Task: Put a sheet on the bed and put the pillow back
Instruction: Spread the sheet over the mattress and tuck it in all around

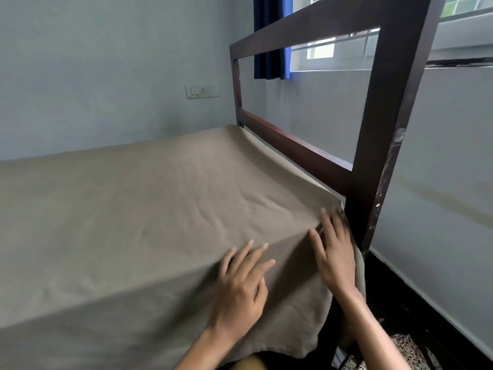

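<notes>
Smoothing plain taupe cotton sheet (138, 198) at bed's near corner, by dark wooden headboard (378, 124).
Left hand (240, 287) and right hand (334, 252) flat, fingers spread, gripping nothing; sheet's far end cut off left; pillow unseen.

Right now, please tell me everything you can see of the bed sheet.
The sheet is plain grey-brown woven-looking cloth, spread over the mattress top with faint wrinkles. It drapes over the near side, and its corner hangs loose beside the dark wooden headboard. The left hand and right hand lie flat on it near that corner.
</notes>
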`<state>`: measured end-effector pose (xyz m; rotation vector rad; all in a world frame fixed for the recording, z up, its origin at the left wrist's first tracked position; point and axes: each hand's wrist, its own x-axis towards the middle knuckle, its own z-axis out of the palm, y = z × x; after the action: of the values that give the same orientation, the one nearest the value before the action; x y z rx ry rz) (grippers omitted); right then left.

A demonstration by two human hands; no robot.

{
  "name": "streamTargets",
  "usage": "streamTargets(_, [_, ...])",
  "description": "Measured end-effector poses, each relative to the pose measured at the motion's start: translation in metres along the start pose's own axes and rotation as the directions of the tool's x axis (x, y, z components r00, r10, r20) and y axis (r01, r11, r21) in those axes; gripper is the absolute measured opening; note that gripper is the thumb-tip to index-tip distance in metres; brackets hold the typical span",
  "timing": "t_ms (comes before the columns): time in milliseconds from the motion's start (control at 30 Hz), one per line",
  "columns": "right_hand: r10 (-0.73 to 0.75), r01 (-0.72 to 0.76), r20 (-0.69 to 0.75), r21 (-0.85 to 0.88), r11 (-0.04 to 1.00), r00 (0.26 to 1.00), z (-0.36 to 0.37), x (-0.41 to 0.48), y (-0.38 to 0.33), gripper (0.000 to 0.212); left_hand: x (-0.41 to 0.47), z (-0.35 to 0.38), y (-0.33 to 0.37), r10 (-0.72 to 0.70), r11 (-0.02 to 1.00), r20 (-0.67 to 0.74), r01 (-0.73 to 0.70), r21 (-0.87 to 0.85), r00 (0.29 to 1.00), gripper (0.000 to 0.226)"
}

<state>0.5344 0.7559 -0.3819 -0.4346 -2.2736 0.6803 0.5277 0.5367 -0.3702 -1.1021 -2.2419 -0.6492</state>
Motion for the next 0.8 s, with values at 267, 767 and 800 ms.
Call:
streamTargets(267, [0.598,-0.547,-0.055,0.343,0.764,0.8,-0.007,-0.077,0.039,0.021,0.006,0.019,0.011,-0.135,0.989,-0.187,0.121,-0.084,0.973,0.026])
streamTargets(767, [0.345,-0.533,0.437,0.445,0.719,0.831,0.0,-0.08,0.006,0.014,0.006,0.045,0.051,-0.506,0.489,0.333,0.583,-0.649,0.795,0.014])
streamTargets(800, [0.267,-0.496,0.465,0.485,0.72,0.844,-0.005,-0.085,-0.005,0.014,0.01,0.053,0.049,-0.523,0.426,0.432,0.665,-0.614,0.735,0.015])
